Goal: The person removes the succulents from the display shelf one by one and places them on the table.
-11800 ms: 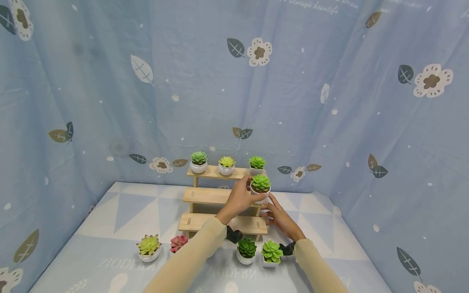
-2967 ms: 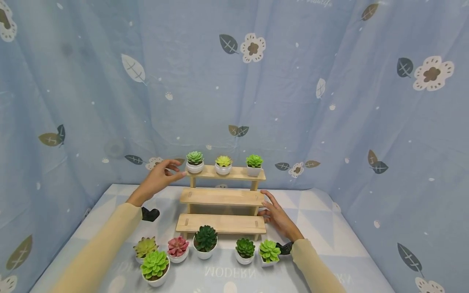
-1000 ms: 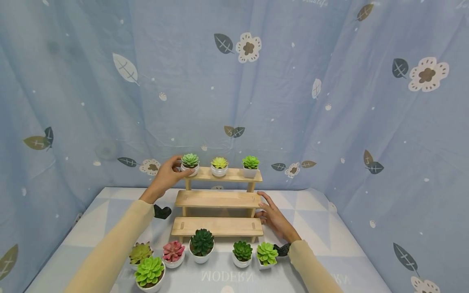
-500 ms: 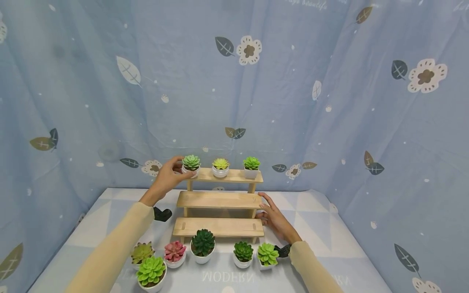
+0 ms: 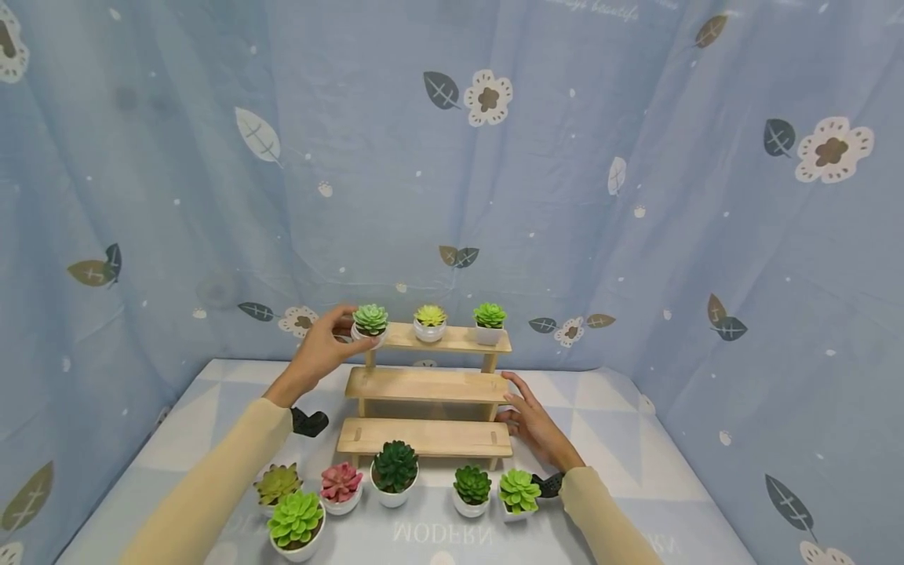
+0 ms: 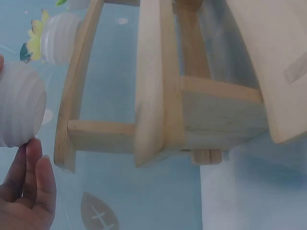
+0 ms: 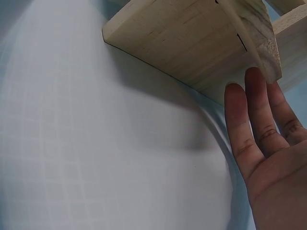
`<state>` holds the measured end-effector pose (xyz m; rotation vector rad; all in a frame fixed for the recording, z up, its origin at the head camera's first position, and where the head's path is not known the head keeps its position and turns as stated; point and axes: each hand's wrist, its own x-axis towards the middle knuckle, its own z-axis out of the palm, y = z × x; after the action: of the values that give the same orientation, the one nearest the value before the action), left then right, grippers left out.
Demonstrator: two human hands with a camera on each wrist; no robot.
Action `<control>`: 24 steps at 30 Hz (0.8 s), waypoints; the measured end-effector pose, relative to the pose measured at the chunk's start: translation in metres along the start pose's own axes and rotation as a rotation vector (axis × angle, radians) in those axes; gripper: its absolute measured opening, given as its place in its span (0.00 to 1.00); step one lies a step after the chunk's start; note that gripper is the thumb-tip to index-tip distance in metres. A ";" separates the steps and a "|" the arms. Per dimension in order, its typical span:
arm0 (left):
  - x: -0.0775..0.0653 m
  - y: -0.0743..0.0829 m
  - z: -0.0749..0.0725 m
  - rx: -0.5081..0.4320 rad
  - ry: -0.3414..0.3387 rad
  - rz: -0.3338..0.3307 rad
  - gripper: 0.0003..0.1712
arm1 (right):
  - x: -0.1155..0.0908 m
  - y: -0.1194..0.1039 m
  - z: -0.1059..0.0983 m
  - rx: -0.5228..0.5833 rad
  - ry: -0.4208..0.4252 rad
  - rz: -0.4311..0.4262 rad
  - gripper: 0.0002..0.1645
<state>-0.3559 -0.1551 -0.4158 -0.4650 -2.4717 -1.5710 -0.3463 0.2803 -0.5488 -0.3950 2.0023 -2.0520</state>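
My left hand (image 5: 326, 345) grips a pale green succulent (image 5: 370, 318) in a round white pot (image 6: 21, 103), thumb in front and fingers behind. The pot is at the left end of the top step of a three-step wooden stand (image 5: 427, 384); in the left wrist view it appears apart from the plank. My right hand (image 5: 537, 424) has its fingertips at the stand's right end by the middle step; in the right wrist view its fingers (image 7: 237, 110) are fairly straight against the wood. A yellow-green succulent (image 5: 429, 315) and a bright green one (image 5: 489, 315) stand on the top step.
Before the stand, on the table (image 5: 600, 455), are a large bright green succulent (image 5: 295, 519), a brownish-green one (image 5: 278, 482), a red one (image 5: 341, 481), a dark green one (image 5: 395, 465), a smaller green one (image 5: 472, 484) and a light green one (image 5: 519, 492). A curtain (image 5: 353, 196) hangs behind.
The large bright green succulent, earlier in my left hand, now stands at front left. My left hand has since taken hold of the pale green succulent and drawn it slightly forward. My right hand stays.
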 end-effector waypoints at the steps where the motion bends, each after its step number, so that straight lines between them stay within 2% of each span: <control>1: -0.002 0.000 0.000 0.001 0.000 0.000 0.50 | 0.000 0.000 0.000 0.001 0.000 -0.002 0.36; 6: -0.010 0.002 0.001 0.009 -0.004 0.002 0.51 | -0.001 -0.002 0.001 0.007 -0.006 0.005 0.36; 17: -0.024 0.007 -0.001 -0.008 -0.017 0.016 0.40 | 0.001 -0.008 -0.002 0.003 -0.016 0.003 0.33; 24: -0.044 0.006 -0.005 -0.030 -0.009 0.015 0.43 | 0.000 -0.007 0.000 0.010 -0.018 0.021 0.35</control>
<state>-0.3126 -0.1644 -0.4228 -0.4957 -2.4481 -1.6061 -0.3459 0.2804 -0.5419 -0.3877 1.9773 -2.0381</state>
